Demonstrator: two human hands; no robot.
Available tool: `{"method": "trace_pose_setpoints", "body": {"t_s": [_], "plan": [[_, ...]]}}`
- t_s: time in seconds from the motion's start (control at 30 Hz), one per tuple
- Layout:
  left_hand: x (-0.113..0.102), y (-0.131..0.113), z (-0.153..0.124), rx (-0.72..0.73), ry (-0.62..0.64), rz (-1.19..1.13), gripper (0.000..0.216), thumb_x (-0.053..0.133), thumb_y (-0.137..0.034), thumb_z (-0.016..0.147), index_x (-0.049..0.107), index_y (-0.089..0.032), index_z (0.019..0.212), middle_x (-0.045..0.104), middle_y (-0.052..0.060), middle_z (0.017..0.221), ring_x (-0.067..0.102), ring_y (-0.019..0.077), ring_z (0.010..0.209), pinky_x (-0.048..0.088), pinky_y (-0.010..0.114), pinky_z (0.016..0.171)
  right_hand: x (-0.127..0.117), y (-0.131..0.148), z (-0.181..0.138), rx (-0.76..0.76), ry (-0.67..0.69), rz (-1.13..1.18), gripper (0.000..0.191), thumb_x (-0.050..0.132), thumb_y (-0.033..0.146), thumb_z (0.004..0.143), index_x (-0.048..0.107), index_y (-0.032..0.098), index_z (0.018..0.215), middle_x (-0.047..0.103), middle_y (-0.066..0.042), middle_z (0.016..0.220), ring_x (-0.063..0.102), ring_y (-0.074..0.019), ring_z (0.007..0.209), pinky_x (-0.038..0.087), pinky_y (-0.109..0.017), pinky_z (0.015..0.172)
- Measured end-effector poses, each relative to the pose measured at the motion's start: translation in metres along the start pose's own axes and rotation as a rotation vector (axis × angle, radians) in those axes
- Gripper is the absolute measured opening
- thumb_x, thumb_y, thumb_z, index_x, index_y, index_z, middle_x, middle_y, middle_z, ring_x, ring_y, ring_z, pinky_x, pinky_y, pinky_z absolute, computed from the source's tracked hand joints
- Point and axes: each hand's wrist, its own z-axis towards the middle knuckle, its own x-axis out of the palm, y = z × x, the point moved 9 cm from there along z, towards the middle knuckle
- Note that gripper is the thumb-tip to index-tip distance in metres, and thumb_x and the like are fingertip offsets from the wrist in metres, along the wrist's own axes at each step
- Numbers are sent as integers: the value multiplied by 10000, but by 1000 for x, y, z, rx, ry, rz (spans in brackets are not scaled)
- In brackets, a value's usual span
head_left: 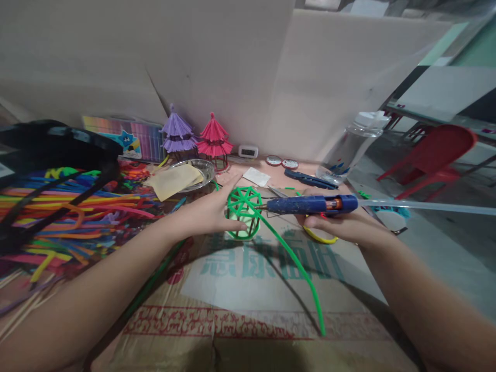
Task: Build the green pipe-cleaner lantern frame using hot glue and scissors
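Observation:
My left hand (207, 212) is closed around the side of a small round cage (244, 196) made of green pipe cleaners with dark uprights and a spoked top. From its right side a long green pipe cleaner (300, 263) trails down toward me. A blue hot glue gun (298, 205) is in my right hand (341, 227), its nozzle at the cage's upper right edge; whether it touches cannot be told. A clear glue stick (418, 206) sticks out of the gun's back end. Under both hands lies a printed cardboard sheet (240, 320).
Many coloured pipe cleaners (96, 206) and a black bag (50, 155) fill the left. Behind stand purple (177, 132) and pink (213, 137) pipe-cleaner pagodas, a metal dish (205, 170) and a small clock (248, 151). A bottle (351, 147) and red chair (434, 155) are right.

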Motion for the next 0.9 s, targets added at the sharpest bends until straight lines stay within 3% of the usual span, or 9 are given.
{"method": "trace_pose_setpoints", "body": {"t_s": [0.17,0.33,0.6,0.9], "plan": [[-11,-10,-1,38,-59,104,1028,763,-436,747,223,-223,1596,516,136,1511,590,324,1286,476,370,1046,0,0,0,-23,-15,-56,654,552,878,734,578,231,642,543,4,552,443,-130,487,307,-284,451],[-28,-22,-7,33,-126,203,1089,760,-397,749,127,-237,1621,357,126,1630,444,351,1433,386,414,1153,-1,4,0,-66,-68,-145,658,539,878,745,576,230,640,561,-12,577,478,-140,519,311,-289,471],[-36,-32,-10,61,-153,290,1009,737,-328,743,203,-260,1597,488,112,1530,473,347,1401,418,415,1120,3,0,-2,-96,-96,-174,640,554,858,760,566,230,635,510,11,551,418,-119,487,281,-289,469],[-38,-40,-13,58,-132,410,980,684,-276,780,153,-233,1603,539,141,1462,536,325,1317,451,423,1063,0,8,2,-130,-97,-199,683,526,871,762,556,202,631,510,16,552,429,-110,501,261,-263,476]]}}
